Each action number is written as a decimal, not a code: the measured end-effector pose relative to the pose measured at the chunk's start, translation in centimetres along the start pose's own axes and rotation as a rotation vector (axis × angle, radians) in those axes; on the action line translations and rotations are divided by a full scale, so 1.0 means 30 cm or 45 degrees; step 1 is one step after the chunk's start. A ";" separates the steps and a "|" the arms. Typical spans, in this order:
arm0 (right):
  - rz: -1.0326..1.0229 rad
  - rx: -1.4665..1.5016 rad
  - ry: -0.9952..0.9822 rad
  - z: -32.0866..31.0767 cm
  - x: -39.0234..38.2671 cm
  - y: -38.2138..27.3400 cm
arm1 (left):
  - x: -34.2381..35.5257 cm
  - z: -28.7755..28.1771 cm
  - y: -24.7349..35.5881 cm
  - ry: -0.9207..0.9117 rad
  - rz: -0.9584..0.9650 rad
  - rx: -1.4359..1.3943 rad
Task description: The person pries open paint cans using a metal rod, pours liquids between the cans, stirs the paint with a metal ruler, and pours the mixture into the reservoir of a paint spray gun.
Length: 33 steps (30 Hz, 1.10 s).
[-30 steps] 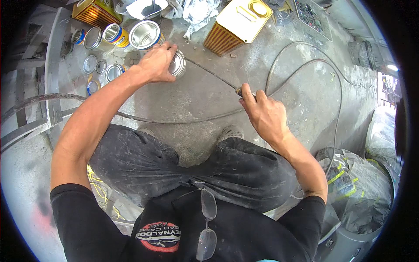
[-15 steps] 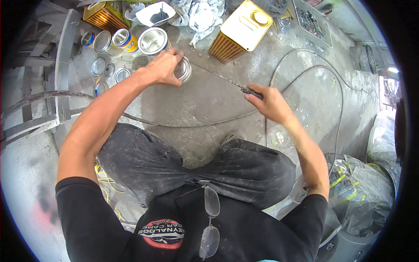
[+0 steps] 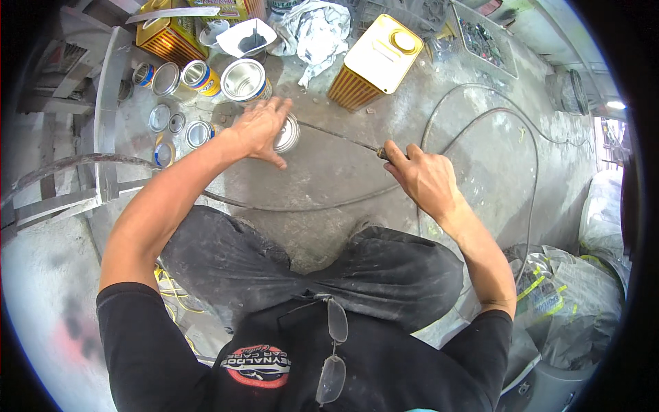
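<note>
Beside a small metal can (image 3: 288, 137) on the floor, my left hand (image 3: 259, 132) is open, its fingers spread over the can's left side and its thumb apart from it. The hand covers part of the can. My right hand (image 3: 427, 180) is closed around the dark handle of a long, thin screwdriver (image 3: 338, 136). Its shaft runs leftward to the can's upper rim, where the tip seems to touch the edge. Just beyond my left hand stands an open, larger metal can (image 3: 244, 79) with a shiny inside.
Smaller cans (image 3: 200, 77) and loose round lids (image 3: 159, 118) stand or lie at the left. A yellow-striped rectangular tin (image 3: 376, 62) stands ahead, near crumpled plastic (image 3: 321, 34) and a white tub (image 3: 246, 38). A hose (image 3: 309, 208) curves across the concrete floor.
My left hand has loosened from the can, its thumb swinging away and its fingers spreading. My right hand has turned slightly and still holds the screwdriver. The whole view has shifted a little.
</note>
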State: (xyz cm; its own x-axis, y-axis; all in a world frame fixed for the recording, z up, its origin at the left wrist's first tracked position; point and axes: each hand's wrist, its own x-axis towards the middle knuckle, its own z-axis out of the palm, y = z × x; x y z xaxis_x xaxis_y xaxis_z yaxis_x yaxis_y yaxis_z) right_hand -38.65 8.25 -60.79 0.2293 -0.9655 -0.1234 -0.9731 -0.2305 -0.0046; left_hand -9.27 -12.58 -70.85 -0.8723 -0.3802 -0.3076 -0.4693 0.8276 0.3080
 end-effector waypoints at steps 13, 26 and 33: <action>0.078 0.106 0.050 0.056 0.032 -0.026 | 0.024 -0.033 -0.034 -0.022 -0.302 -0.167; 0.670 1.411 -0.013 0.393 -0.108 -0.062 | -0.042 -0.037 -0.219 -0.100 -0.403 -1.174; 1.007 1.775 0.136 0.536 -0.103 -0.163 | -0.118 -0.069 -0.252 0.183 -0.589 -2.033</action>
State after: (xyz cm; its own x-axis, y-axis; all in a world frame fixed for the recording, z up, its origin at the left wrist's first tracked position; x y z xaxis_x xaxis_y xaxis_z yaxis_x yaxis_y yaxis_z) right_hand -34.98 14.32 -76.33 -0.3753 -0.8005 -0.4673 -0.0908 0.5335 -0.8409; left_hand -2.91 -18.33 -70.23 -0.5917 -0.5631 -0.5769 -0.2543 -0.5487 0.7964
